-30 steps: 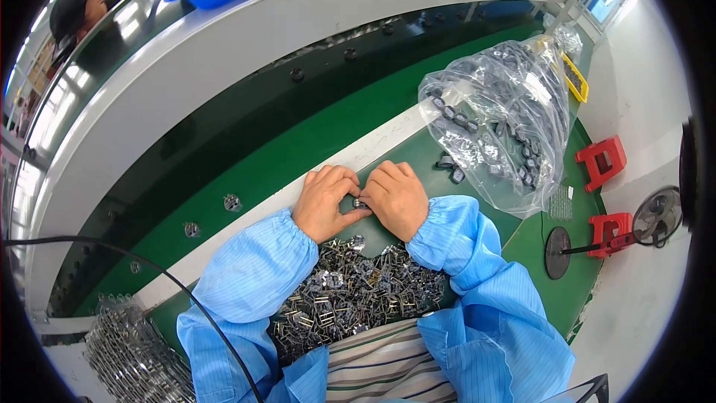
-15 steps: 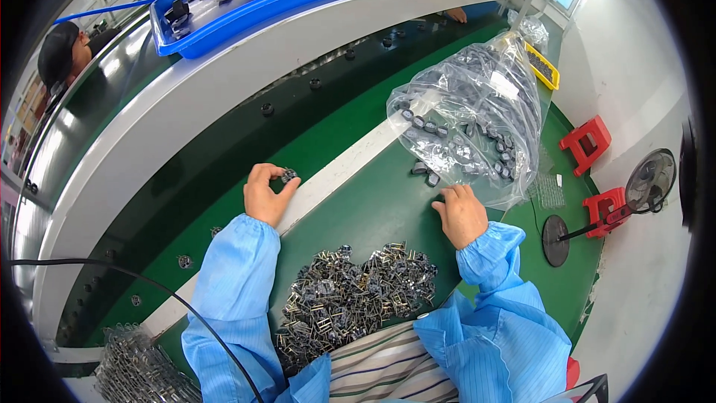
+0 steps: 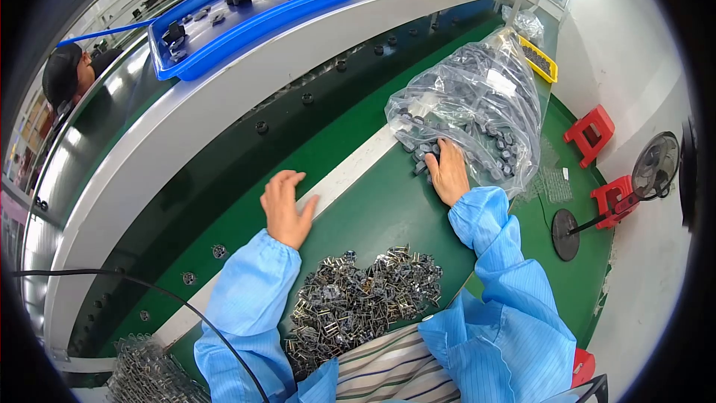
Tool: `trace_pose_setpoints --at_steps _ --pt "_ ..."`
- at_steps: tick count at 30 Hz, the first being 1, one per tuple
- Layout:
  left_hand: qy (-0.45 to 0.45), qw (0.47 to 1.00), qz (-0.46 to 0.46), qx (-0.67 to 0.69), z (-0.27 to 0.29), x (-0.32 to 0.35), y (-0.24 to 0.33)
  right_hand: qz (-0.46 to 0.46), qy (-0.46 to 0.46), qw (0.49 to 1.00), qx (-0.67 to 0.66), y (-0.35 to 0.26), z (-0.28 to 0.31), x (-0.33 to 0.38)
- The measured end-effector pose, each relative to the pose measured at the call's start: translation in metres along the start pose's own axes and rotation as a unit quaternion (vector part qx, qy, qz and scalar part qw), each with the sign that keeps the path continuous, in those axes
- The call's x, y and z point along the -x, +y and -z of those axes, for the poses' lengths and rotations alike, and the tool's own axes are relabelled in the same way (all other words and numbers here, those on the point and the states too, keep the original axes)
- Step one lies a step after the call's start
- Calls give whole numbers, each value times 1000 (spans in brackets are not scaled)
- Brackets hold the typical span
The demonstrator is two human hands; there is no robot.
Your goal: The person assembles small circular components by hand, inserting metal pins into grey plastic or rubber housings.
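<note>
My left hand (image 3: 286, 207) hovers open over the green belt beside the white stripe (image 3: 350, 168), fingers apart, holding nothing. My right hand (image 3: 447, 170) reaches into the mouth of a clear plastic bag (image 3: 477, 97) full of small dark grey cores, fingers among the loose cores (image 3: 419, 155) spilled at its opening; whether it grips one is hidden. A pile of small metal clips (image 3: 358, 302) lies on the green table right in front of me, between my blue sleeves.
Small dark parts ride the dark conveyor belt (image 3: 261, 127). A blue tray (image 3: 246, 11) sits on the grey shelf beyond. Another person's head (image 3: 71, 71) shows far left. Red stools (image 3: 593, 134) and a fan (image 3: 652, 168) stand on the right. Wire parts (image 3: 145, 373) lie lower left.
My hands parted from the middle. The left hand went out to the belt with a small dark part and is now empty and open. The right hand moved up into the bag's mouth.
</note>
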State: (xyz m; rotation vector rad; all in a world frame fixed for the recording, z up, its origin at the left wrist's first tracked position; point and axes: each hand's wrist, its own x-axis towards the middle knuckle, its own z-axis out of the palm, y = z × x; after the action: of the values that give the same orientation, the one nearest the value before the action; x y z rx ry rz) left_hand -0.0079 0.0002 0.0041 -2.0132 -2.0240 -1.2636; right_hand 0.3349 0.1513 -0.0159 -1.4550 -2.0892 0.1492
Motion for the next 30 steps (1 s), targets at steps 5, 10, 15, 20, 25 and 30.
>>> trace_pose_setpoints --at_steps 5,10,15,20,25,30 --pt "-74 995 -54 39 -4 15 15 27 70 996 56 -20 -7 7" --pt "-129 989 -64 42 -3 11 22 2 108 989 99 1 -14 -16" --pt "-127 989 -56 48 -2 11 21 -75 90 992 47 0 -20 -51" --pt "-135 988 -57 51 -4 9 22 51 76 996 -6 7 -30 -48" --pt "-133 988 -61 41 -2 13 19 83 20 995 -60 -39 -14 -44" --pt "-141 987 -52 51 -5 10 21 208 -55 976 -32 -44 -13 -52"
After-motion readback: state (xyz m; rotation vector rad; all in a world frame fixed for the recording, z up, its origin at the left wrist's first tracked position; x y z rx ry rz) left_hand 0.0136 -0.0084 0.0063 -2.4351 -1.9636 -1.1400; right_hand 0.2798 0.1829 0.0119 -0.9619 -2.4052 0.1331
